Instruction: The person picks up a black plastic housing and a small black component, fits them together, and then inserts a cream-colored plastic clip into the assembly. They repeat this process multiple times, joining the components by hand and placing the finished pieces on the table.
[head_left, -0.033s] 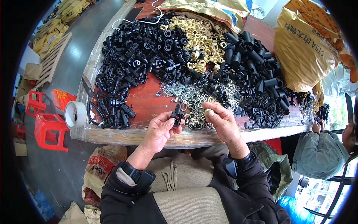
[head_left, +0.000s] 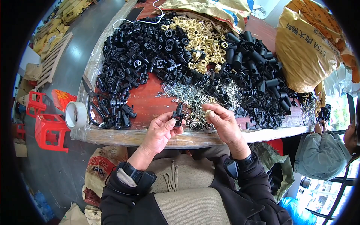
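Note:
My left hand [head_left: 160, 132] is closed around a black plastic fitting [head_left: 179, 115], which stands roughly upright between thumb and fingers above the table's near edge. To its right, my right hand [head_left: 226, 123] is pinched, thumb against forefinger. Whatever lies between those fingertips is too small to make out. Just beyond both hands spreads a heap of small silvery metal clips [head_left: 195, 107]. Gold-coloured metal loops [head_left: 204, 37] are piled farther back. Black plastic fittings [head_left: 146, 45] fill the left and middle, and black tubes [head_left: 257, 56] lie heaped on the right.
Scissors [head_left: 93, 99] and a roll of white tape [head_left: 76, 115] lie by the table's left edge. A tan sack [head_left: 305, 48] stands at the far right. Red stools [head_left: 50, 131] are on the floor at left. A person in a grey-blue jacket [head_left: 318, 153] sits at right.
My right forefinger has dipped slightly toward the thumb. My left hand and the black fitting stay in place.

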Available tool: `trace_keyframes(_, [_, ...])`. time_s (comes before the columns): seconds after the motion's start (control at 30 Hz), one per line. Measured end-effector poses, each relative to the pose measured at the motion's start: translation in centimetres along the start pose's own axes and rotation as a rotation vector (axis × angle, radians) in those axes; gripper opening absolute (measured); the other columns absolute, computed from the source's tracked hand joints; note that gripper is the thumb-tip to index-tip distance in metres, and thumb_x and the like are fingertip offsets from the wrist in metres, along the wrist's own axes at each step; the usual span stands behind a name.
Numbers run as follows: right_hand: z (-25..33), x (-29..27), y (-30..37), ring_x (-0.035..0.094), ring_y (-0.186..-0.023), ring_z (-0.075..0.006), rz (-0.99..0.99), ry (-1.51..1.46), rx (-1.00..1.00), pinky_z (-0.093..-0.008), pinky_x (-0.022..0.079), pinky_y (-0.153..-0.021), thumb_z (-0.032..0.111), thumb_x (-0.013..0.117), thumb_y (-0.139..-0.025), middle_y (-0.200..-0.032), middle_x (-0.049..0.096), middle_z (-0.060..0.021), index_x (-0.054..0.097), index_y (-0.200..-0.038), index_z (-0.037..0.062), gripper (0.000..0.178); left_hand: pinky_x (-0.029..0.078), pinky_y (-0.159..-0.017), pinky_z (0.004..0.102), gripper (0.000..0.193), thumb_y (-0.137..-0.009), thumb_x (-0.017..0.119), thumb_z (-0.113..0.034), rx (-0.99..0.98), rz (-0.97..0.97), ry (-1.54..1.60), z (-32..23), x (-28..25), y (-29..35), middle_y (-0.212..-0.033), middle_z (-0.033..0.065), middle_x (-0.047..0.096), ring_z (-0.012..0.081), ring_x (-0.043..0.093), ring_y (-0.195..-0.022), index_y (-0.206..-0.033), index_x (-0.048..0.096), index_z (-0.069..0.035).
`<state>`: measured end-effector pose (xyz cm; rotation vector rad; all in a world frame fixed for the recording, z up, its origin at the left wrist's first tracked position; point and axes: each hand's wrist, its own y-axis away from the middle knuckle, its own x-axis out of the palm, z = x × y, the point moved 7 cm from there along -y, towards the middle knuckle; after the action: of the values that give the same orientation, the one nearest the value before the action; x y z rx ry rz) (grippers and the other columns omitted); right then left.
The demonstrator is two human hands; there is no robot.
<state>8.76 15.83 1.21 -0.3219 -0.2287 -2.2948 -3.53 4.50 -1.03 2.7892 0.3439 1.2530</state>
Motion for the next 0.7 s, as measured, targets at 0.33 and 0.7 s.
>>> trace_keyframes(0.33, [-0.24,0.66,0.04,0.047,-0.068,-0.0067,0.049,-0.047,0.092,-0.0180,0.040,-0.060,0.012,0.055,-0.080,-0.089,0.056,-0.0044,0.052,-0.100,0.0007,0.023,0.046,-0.070,0.0289,0.027,-0.082,0.051,-0.016,0.008,0.000,-0.010,-0.03,-0.04,-0.01,-0.093,0.0107,0.057,0.0143,0.055,-0.074,-0.106,0.050,-0.003])
trace_keyframes(0.7, [-0.77,0.55,0.13,0.047,-0.065,-0.0062,0.039,-0.094,0.140,-0.0164,0.039,-0.058,0.011,0.055,-0.080,-0.086,0.056,-0.0048,0.053,-0.098,0.0010,0.021,0.046,-0.072,0.0262,0.027,-0.083,0.050,-0.015,0.002,0.004,0.002,-0.13,0.13,0.02,-0.092,0.0087,0.057,0.0115,0.054,-0.074,-0.106,0.049,-0.001])
